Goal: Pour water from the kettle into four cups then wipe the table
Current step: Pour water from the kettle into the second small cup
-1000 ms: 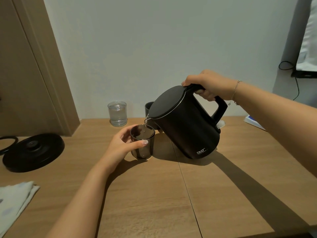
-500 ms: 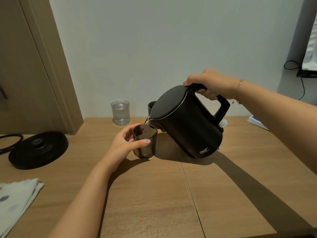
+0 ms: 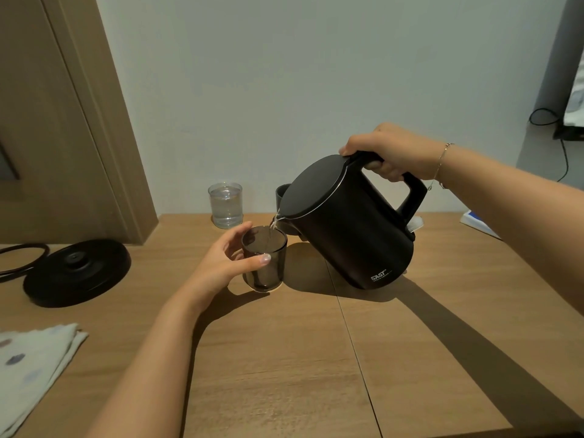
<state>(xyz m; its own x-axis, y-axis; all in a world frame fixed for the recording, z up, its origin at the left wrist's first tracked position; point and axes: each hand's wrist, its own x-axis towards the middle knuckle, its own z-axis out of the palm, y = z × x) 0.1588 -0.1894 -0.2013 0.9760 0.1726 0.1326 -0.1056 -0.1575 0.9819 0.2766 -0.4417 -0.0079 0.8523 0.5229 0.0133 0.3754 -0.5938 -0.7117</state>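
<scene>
The right hand (image 3: pixel 392 153) is curled round the handle of the black kettle (image 3: pixel 344 222), held above the surface (image 3: pixel 284 358) and tilted so its long axis leans left, spout down toward the dark glass cup (image 3: pixel 264 259). A thin stream of water runs into that cup. The left hand (image 3: pixel 224 263) wraps thumb and fingers about the cup, which stands upright on the surface. Behind it stand a clear glass of water (image 3: pixel 225 204) and a grey cup (image 3: pixel 282 192), partly hidden by the kettle. At left lie the kettle base (image 3: pixel 77 271) and a folded cloth (image 3: pixel 28 368).
</scene>
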